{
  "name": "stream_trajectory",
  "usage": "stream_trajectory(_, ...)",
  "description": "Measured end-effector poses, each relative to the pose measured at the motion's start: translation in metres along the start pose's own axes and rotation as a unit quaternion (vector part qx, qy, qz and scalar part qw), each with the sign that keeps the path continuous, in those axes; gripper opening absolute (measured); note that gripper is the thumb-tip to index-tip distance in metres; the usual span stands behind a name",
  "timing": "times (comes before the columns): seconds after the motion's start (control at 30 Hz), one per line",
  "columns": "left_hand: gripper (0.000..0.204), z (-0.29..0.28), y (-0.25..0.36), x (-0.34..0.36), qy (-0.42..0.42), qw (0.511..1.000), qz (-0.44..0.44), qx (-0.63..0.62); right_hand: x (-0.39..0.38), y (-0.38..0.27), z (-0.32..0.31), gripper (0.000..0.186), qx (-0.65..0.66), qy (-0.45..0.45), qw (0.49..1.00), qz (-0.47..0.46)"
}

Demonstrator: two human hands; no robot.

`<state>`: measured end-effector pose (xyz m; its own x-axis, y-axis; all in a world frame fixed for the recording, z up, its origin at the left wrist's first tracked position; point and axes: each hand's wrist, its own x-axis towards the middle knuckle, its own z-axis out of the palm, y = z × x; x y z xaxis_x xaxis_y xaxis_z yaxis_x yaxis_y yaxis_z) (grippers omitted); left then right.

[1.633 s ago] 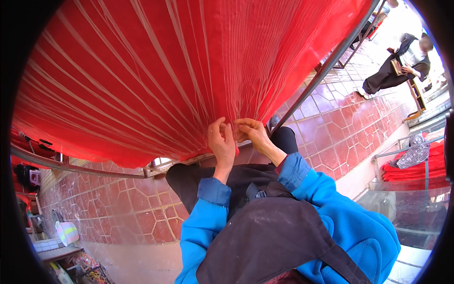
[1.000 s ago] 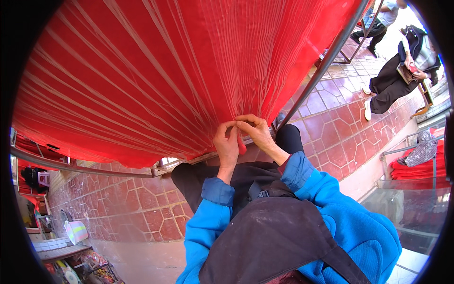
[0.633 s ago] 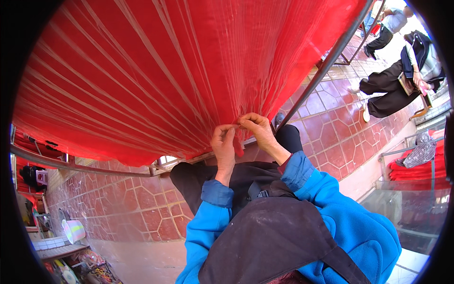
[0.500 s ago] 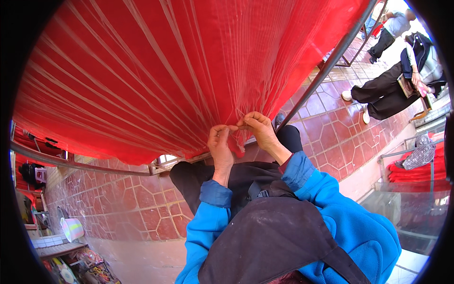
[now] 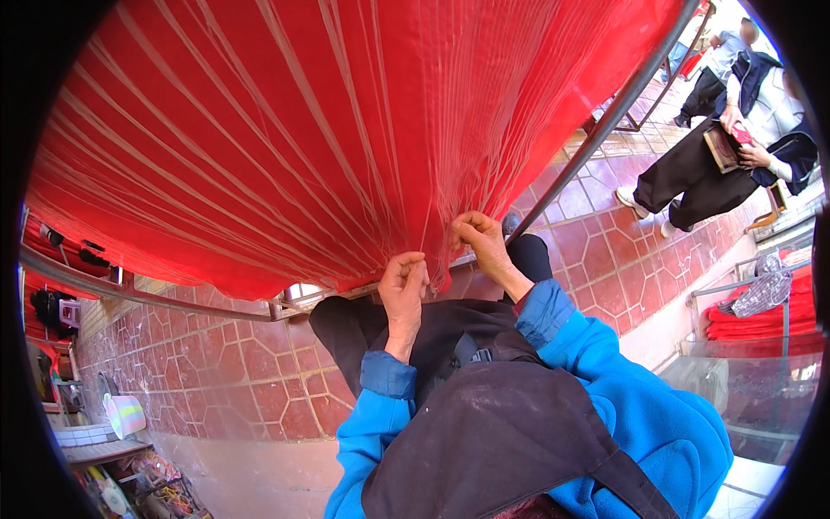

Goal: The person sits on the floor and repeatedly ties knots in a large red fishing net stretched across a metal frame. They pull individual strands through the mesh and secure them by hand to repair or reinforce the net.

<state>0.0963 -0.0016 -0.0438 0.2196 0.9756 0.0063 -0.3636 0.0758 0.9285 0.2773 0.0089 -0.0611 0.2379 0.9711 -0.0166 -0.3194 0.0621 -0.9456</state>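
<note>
A large red cloth (image 5: 259,164) spreads out in front of me, with long pale threads (image 5: 350,78) fanning across it and drawing together near its lower edge. My left hand (image 5: 403,290) is closed, thumb against curled fingers, just below that gathering point; whatever it pinches is too fine to make out. Higher and to the right, my right hand (image 5: 484,245) is closed in a pinch where the fine threads converge. A bunched end of the cloth hangs between the two hands, which are apart.
A dark metal bar (image 5: 596,130) runs along the cloth's right side, and another bar (image 5: 173,298) passes below it. Red tiled floor (image 5: 251,372) lies beneath. At right, a person (image 5: 718,164) holds a brown object. A pale bucket (image 5: 125,415) stands at lower left.
My hands, fingertips together before, have come apart. The left moved down; the right shifted slightly right. The person at right has moved a little.
</note>
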Motion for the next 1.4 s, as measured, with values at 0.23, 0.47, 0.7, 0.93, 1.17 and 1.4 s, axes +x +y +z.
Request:
stream_trajectory(0.23,0.012,-0.012,0.004,-0.021,0.008,0.997,0.043,0.066,0.000,0.008,0.001,0.013,-0.025,-0.003,0.999,-0.048)
stream_trajectory(0.47,0.014,-0.039,0.026,-0.048,0.081,0.991,0.075,0.082,0.005,0.008,-0.005,0.013,-0.058,0.014,0.998,-0.027)
stream_trajectory(0.7,0.010,-0.071,0.066,-0.083,0.160,0.966,0.149,0.135,0.008,0.010,-0.003,0.013,-0.058,0.021,0.997,-0.041)
stream_trajectory(0.93,0.012,-0.072,0.067,-0.112,0.133,0.974,0.127,0.133,-0.002,-0.015,0.007,0.019,-0.112,0.019,0.993,-0.024)
stream_trajectory(1.17,0.013,-0.060,0.039,-0.106,0.042,0.989,0.076,0.120,-0.028,-0.138,0.048,0.025,-0.277,0.016,0.937,-0.210)
stream_trajectory(1.4,0.012,-0.056,0.028,-0.104,-0.027,0.979,0.117,0.163,-0.001,-0.251,0.125,0.049,0.016,-0.239,0.965,-0.104)
